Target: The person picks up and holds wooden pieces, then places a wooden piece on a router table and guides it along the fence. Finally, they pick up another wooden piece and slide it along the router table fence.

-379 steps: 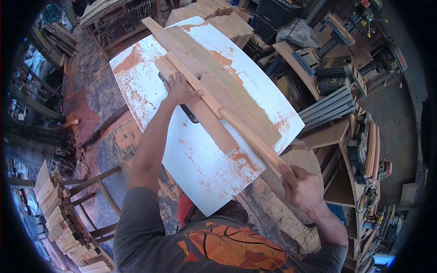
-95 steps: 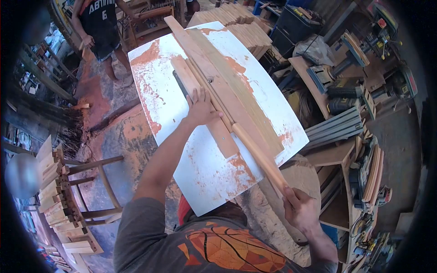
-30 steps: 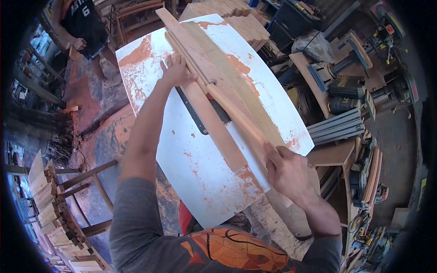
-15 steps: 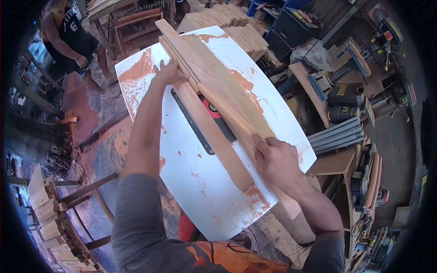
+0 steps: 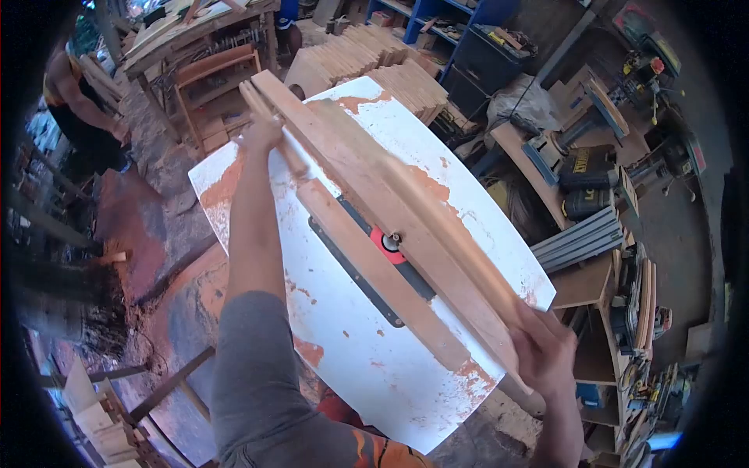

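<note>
A white table (image 5: 328,312) bears a long wooden board (image 5: 367,195) set diagonally, with a router bit (image 5: 392,239) in a red ring at its near side. A flatter board (image 5: 374,273) lies roughly parallel, nearer to me. At the far left end, my left hand (image 5: 261,134), blurred, is closed around a narrow wooden piece (image 5: 293,160). My right hand (image 5: 544,347), also blurred, is at the near right end of the long board, gripping a motion-smeared wooden strip (image 5: 460,249) along the board's far side. Its fingertips are partly hidden.
Stacked wooden slats (image 5: 351,58) stand behind the table. A person (image 5: 82,109) is at the far left beside a workbench (image 5: 168,43). Drill presses and black tool cases (image 5: 589,168) are at right, above a shelf (image 5: 581,281). Orange dust covers parts of the table and floor.
The strip in my right hand has moved from between the boards to the long board's far side, uncovering the bit. My left hand has moved up and left. The camera view has shifted.
</note>
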A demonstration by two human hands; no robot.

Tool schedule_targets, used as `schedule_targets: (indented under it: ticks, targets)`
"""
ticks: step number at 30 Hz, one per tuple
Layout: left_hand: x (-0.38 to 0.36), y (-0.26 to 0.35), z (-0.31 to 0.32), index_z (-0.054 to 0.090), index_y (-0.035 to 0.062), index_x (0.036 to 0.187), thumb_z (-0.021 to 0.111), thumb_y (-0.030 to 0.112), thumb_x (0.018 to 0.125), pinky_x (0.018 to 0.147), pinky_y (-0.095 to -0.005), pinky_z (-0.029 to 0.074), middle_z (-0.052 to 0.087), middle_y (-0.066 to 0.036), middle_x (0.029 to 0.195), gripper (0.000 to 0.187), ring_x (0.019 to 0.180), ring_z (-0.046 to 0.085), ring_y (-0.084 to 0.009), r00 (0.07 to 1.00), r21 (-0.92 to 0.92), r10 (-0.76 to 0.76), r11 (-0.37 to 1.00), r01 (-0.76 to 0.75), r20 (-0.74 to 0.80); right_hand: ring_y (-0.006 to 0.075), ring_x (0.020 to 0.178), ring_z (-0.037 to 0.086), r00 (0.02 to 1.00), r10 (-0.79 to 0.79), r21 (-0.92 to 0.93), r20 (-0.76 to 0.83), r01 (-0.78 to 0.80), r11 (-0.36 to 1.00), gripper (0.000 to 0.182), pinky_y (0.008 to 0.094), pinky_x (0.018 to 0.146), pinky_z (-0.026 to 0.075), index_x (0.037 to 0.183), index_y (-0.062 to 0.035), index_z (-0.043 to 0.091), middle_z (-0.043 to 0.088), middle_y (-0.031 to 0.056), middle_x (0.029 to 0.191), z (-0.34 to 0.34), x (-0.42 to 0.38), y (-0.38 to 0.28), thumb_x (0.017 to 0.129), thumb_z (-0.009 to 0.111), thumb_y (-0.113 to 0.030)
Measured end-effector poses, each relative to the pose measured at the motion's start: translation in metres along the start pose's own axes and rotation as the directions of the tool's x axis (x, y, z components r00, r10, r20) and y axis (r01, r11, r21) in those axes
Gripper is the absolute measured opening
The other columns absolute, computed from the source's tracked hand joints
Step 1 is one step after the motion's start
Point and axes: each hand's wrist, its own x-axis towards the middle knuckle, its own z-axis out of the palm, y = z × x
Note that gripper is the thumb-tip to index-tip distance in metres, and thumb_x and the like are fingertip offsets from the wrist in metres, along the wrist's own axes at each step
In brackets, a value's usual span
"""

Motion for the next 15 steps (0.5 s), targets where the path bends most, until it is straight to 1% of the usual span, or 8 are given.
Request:
schedule_targets:
  ticks: [1, 4, 6, 9, 11, 12, 14, 15]
  targets:
    - [0.011, -0.003, -0.004, 0.026, -0.0065, 0.152, 0.062, 0.052, 0.087, 0.116, -0.0600, 0.027, 0.051, -0.026, 0.146, 0.094, 0.139, 0.045, -0.0442, 0.995, 0.094, -0.072, 0.992, 0.079, -0.074, 0.0372, 0.076, 0.071, 0.994, 0.109, 0.014, -0.003, -0.109, 0.994, 0.039, 0.0377, 0.067, 0.056, 0.121, 0.0038, 0.067, 0.070, 0.0253, 0.093, -0.011, -0.027, 0.005, 0.082, 0.068, 0.005]
    - [0.046, -0.035, 0.010, 0.039, -0.0046, 0.143, 0.060, 0.043, 0.089, 0.112, -0.0575, 0.034, 0.054, -0.022, 0.144, 0.075, 0.133, 0.053, -0.0396, 0.999, 0.114, -0.030, 0.993, 0.035, -0.045, 0.0280, 0.076, 0.070, 0.977, 0.193, -0.067, -0.095, -0.199, 0.978, 0.039, 0.0345, 0.070, 0.054, 0.124, 0.0069, 0.065, 0.070, 0.0235, 0.093, -0.029, -0.124, 0.024, 0.086, 0.067, 0.002]
    - [0.049, -0.054, 0.013, 0.049, -0.0009, 0.136, 0.061, 0.038, 0.088, 0.109, -0.0552, 0.039, 0.061, -0.021, 0.136, 0.063, 0.126, 0.059, -0.0378, 1.000, 0.166, 0.026, 0.986, -0.023, -0.017, 0.0177, 0.083, 0.066, 0.782, 0.612, -0.065, -0.115, -0.621, 0.781, 0.043, 0.0322, 0.077, 0.053, 0.129, 0.0089, 0.062, 0.072, 0.0179, 0.096, -0.035, -0.172, 0.014, 0.089, 0.067, -0.004]
    - [0.072, -0.095, 0.016, 0.059, 0.0083, 0.130, 0.064, 0.037, 0.086, 0.105, -0.0514, 0.044, 0.069, -0.018, 0.124, 0.053, 0.118, 0.065, -0.0354, 0.995, 0.052, 0.082, 0.995, -0.080, -0.048, 0.0199, 0.095, 0.068, 0.663, 0.700, 0.101, -0.265, -0.703, 0.704, 0.041, 0.0341, 0.085, 0.053, 0.129, 0.0099, 0.062, 0.072, 0.0226, 0.106, -0.025, -0.206, 0.005, 0.094, 0.066, -0.012]
    - [0.032, -0.092, -0.021, 0.059, 0.0107, 0.132, 0.064, 0.041, 0.087, 0.102, -0.0497, 0.046, 0.069, -0.018, 0.124, 0.055, 0.120, 0.064, -0.0356, 0.995, -0.117, 0.040, 0.992, -0.051, -0.095, 0.0185, 0.098, 0.066, 0.698, 0.647, 0.085, -0.308, -0.657, 0.749, 0.044, 0.0330, 0.087, 0.052, 0.132, 0.0108, 0.059, 0.072, 0.0192, 0.109, -0.017, -0.228, 0.019, 0.096, 0.066, -0.015]
    - [0.079, -0.142, 0.011, 0.059, 0.0063, 0.132, 0.066, 0.044, 0.087, 0.098, -0.0480, 0.048, 0.069, -0.021, 0.121, 0.060, 0.117, 0.065, -0.0371, 0.924, -0.136, 0.160, 0.966, -0.218, -0.348, 0.0180, 0.099, 0.065, 0.687, 0.632, 0.140, -0.359, -0.630, 0.764, 0.044, 0.0322, 0.087, 0.052, 0.133, 0.0107, 0.058, 0.071, 0.0186, 0.111, -0.015, -0.223, 0.019, 0.097, 0.065, -0.015]
    - [0.030, -0.153, -0.049, 0.055, -0.0051, 0.132, 0.078, 0.043, 0.080, 0.097, -0.0455, 0.049, 0.065, -0.025, 0.121, 0.075, 0.110, 0.064, -0.0369, 0.813, -0.142, 0.339, 0.881, -0.451, -0.473, 0.0173, 0.100, 0.064, 0.632, 0.675, 0.253, -0.381, -0.631, 0.734, 0.045, 0.0309, 0.088, 0.052, 0.136, 0.0105, 0.056, 0.070, 0.0173, 0.116, -0.017, -0.221, 0.017, 0.099, 0.063, -0.014]
    - [-0.003, -0.143, -0.080, 0.057, -0.0084, 0.129, 0.081, 0.035, 0.081, 0.095, -0.0442, 0.050, 0.064, -0.022, 0.120, 0.069, 0.109, 0.064, -0.0323, 0.894, -0.367, 0.238, 0.849, -0.381, -0.379, 0.0173, 0.101, 0.064, 0.599, 0.706, 0.286, -0.377, -0.650, 0.704, 0.045, 0.0306, 0.088, 0.052, 0.136, 0.0105, 0.056, 0.070, 0.0169, 0.117, -0.018, -0.220, 0.026, 0.099, 0.062, -0.014]
